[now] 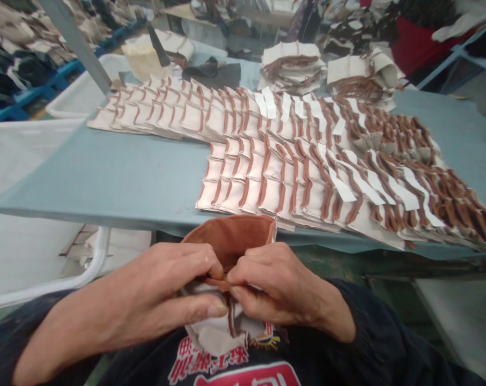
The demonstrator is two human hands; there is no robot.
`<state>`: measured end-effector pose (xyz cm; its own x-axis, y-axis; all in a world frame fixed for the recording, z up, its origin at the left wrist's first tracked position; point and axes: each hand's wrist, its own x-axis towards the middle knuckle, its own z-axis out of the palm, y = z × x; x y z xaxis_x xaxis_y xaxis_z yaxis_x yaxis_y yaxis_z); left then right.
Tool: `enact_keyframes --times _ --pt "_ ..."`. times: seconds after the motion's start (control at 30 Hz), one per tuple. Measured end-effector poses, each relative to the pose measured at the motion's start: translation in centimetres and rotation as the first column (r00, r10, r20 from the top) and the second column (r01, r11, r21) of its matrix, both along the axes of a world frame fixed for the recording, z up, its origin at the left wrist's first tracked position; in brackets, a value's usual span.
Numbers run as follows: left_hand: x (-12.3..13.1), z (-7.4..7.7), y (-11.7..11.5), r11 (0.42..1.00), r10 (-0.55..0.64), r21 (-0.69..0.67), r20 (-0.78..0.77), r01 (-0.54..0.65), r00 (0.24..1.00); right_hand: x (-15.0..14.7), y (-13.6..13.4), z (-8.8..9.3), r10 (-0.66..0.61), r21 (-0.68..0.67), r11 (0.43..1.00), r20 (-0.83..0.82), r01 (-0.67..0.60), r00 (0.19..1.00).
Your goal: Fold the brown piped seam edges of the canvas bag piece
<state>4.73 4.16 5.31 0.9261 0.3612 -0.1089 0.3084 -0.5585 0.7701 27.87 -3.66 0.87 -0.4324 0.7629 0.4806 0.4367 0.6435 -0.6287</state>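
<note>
Close to my body, both hands grip a sewn fabric piece [243, 231] with a brown inside and an off-white outside. Its top gapes like a tube, and a dark seam runs down the pale side. My left hand [170, 289] pinches the folded brown edge, its thumb lying against the off-white cloth. Right beside it, my right hand [271, 284] pinches the same edge between thumb and fingers. The fingertips nearly meet at the seam and partly cover it. Just beyond lie rows of similar brown and off-white pieces [243, 174], overlapping on the table.
A blue-grey covered table [118, 182] stretches across in front of me. White paper strips [372, 182] lie on the rows. Stacked pieces [293, 64] and a dark cloth [213, 72] sit farther back. White bins [29, 241] stand at the left, below a grey post [76, 43].
</note>
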Motion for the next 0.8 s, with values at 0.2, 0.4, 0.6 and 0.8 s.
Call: enact_keyframes --times 0.2,0.4,0.6,0.8 --pt "2.4 1.0 0.3 0.999 -0.002 -0.039 0.024 0.003 1.000 0.8 -0.5 1.2 -0.009 0.010 1.000 0.129 0.007 0.992" --pt "3.7 -0.5 0.3 0.984 0.031 -0.176 -0.043 -0.038 0.999 1.2 -1.1 -0.2 -0.136 0.047 0.991 0.222 0.129 0.966" --pt "2.9 -2.4 -0.2 0.990 -0.027 -0.140 -0.024 0.024 0.999 2.6 -1.7 -0.3 0.044 -0.143 0.990 0.243 -0.009 0.969" --pt "2.1 -3.0 -0.6 0.917 -0.057 0.394 -0.015 0.059 0.998 2.9 -2.0 -0.3 -0.037 -0.064 0.996 0.303 0.059 0.952"
